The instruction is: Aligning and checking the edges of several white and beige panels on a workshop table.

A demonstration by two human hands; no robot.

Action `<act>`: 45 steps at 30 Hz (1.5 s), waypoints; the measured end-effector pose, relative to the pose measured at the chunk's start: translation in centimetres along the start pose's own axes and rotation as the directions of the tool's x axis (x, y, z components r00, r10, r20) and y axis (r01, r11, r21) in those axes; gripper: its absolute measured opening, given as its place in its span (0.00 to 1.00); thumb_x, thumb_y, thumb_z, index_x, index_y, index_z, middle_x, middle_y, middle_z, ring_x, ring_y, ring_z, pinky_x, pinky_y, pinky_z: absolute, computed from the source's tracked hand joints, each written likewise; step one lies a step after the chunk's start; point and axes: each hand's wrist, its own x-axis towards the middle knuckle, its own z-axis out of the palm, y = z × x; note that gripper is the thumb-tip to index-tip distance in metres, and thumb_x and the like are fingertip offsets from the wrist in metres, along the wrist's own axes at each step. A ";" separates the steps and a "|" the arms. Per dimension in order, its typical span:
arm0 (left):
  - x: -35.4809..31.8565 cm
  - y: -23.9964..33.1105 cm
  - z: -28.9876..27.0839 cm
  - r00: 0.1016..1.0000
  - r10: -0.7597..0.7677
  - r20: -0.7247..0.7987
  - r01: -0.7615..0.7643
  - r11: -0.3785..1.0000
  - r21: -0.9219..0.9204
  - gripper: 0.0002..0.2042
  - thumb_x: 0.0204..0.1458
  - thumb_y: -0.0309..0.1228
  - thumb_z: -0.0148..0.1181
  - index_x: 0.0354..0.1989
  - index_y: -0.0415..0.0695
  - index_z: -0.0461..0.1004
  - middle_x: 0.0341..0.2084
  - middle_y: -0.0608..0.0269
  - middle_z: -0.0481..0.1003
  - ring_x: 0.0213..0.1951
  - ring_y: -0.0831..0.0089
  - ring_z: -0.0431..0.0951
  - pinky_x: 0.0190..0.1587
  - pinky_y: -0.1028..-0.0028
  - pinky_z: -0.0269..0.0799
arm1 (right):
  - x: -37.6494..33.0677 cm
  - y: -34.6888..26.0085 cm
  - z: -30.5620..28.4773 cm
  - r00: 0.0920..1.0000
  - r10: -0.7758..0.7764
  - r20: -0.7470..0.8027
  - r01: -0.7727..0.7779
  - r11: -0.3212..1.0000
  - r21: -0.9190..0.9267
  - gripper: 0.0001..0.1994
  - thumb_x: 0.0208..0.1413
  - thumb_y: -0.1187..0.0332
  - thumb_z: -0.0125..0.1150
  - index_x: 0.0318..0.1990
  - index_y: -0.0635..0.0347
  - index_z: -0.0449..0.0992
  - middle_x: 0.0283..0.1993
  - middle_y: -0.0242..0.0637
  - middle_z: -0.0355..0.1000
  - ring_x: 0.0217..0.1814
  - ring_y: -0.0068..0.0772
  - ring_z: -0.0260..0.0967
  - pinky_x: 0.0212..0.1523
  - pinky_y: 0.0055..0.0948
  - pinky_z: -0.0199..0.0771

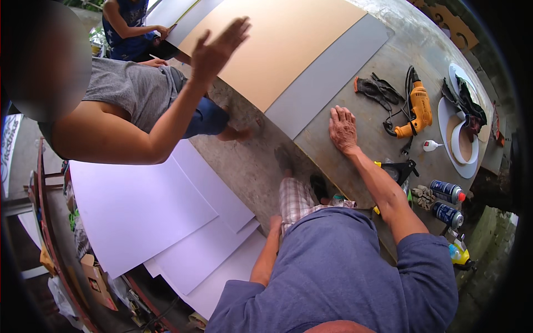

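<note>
Lying ahead-left of my right hand (342, 130): grey board (328, 76) on the counter (369, 130), exposed strip slanting away rightward
Nearer palm: flat, face-down, gripping nothing visible
Left hand (275, 223): farther, beside my plaid shorts (294, 202); grip, can't tell

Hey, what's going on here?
The person's right hand rests palm down on the table, near black gloves and an orange drill. The left hand is down beside the plaid shorts; its grip is unclear. A co-worker's hand is raised, and a tan sheet lies on a grey one.
</note>
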 end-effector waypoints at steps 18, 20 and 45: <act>1.4 -0.8 0.3 0.999 -0.017 -0.032 0.018 0.999 0.040 0.15 0.48 0.29 0.52 0.39 0.29 0.77 0.35 0.45 0.79 0.37 0.59 0.79 0.38 0.64 0.70 | 0.0 0.1 0.2 1.000 -0.008 -0.006 0.008 1.000 -0.002 0.21 0.50 0.67 0.56 0.53 0.60 0.66 0.56 0.41 0.62 0.60 0.42 0.56 0.61 0.41 0.55; 1.4 -1.0 0.4 0.999 -0.042 -0.022 0.041 0.998 -0.038 0.15 0.48 0.29 0.53 0.39 0.29 0.77 0.35 0.46 0.79 0.36 0.60 0.79 0.37 0.65 0.70 | 0.0 0.2 0.2 0.998 0.045 0.049 -0.045 0.999 -0.008 0.21 0.50 0.67 0.56 0.53 0.60 0.66 0.56 0.41 0.62 0.60 0.42 0.56 0.61 0.41 0.55; -4.6 19.5 -4.2 0.659 0.701 -0.273 -0.675 0.711 0.197 0.17 0.46 0.30 0.61 0.47 0.39 0.74 0.40 0.53 0.77 0.44 0.59 0.77 0.50 0.65 0.70 | -0.1 0.3 0.2 1.000 -0.009 -0.006 0.009 1.000 -0.017 0.20 0.51 0.67 0.55 0.52 0.59 0.66 0.55 0.40 0.63 0.59 0.41 0.57 0.60 0.40 0.56</act>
